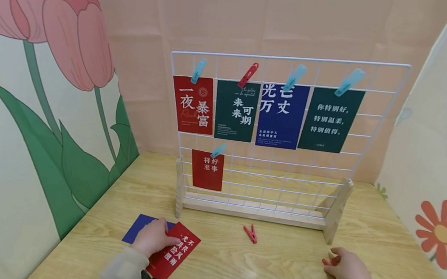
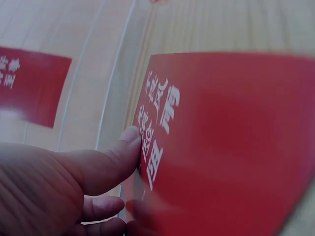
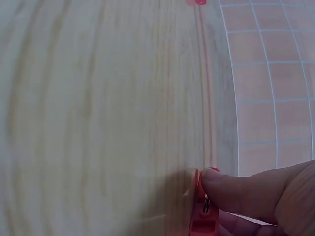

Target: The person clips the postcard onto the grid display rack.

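Observation:
My left hand (image 1: 153, 237) pinches a red card (image 1: 174, 251) with white characters, thumb on its printed face; the left wrist view shows the same red card (image 2: 221, 137) at an angle. Beneath that hand a blue card (image 1: 139, 226) lies on the table. At the right, my right hand (image 1: 350, 270) holds a red clothespin (image 1: 330, 261) between thumb and fingers. Up close in the right wrist view, the red clothespin (image 3: 204, 211) shows its metal spring. Another red clothespin (image 1: 251, 234) lies on the table before the rack.
A white wire grid rack (image 1: 286, 163) on wooden feet (image 1: 338, 211) stands at the back of the table. Four cards hang in its upper row, and a small red card (image 1: 207, 174) hangs lower left, held by blue and red clothespins. Flowered walls flank the table.

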